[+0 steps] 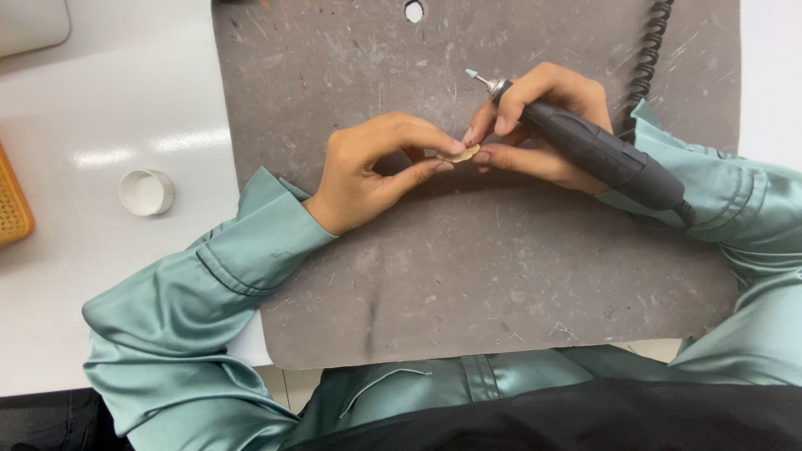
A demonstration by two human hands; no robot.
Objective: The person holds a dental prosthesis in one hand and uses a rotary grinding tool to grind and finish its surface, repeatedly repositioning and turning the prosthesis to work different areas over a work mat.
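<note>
Pinching small tan piece (462, 154) w/ both hands; right hand (543, 125) grip closed round rotary tool (597, 150).

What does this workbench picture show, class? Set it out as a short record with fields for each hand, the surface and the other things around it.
Left hand: left hand pinches a small flat tan piece between thumb and forefinger.
Right hand: right hand grips a dark rotary handpiece and touches the same piece; the tool's tip points up and away from it.
Surface: scratched grey mat on a white table.
Cord: coiled black cable at the mat's upper right.
Nearby: white round cap to the left; orange object at the left edge.
</note>
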